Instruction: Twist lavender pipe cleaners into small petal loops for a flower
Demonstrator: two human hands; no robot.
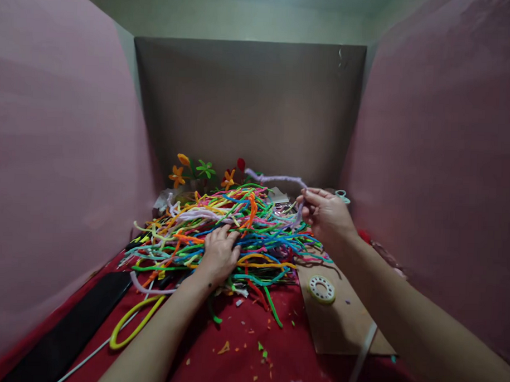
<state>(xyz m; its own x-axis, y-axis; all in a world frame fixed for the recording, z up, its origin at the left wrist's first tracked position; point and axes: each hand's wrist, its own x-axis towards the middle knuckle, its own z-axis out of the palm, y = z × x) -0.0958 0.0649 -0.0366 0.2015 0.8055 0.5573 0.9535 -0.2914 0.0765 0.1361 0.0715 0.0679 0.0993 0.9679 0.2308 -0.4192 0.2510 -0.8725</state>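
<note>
A big heap of many-coloured pipe cleaners (274, 243) covers the far middle of the red cloth. My left hand (221, 250) rests on the front of this heap with its fingers spread, gripping nothing that I can see. To the right, my right hand (327, 213) is raised above the heap's edge, pinching a lilac pipe cleaner (276, 179) between thumb and fingers. One length of it stretches leftward over the heap, and a bent part hangs below the fingers.
Behind the heap stand pipe-cleaner flowers (177, 177). A brown board (338, 322) with a tape roll (320, 289) lies at right. At left are a long black object (72, 326) and a yellow loop (116, 335). Scraps (224, 347) dot the red cloth (215, 373). Pink walls flank both sides.
</note>
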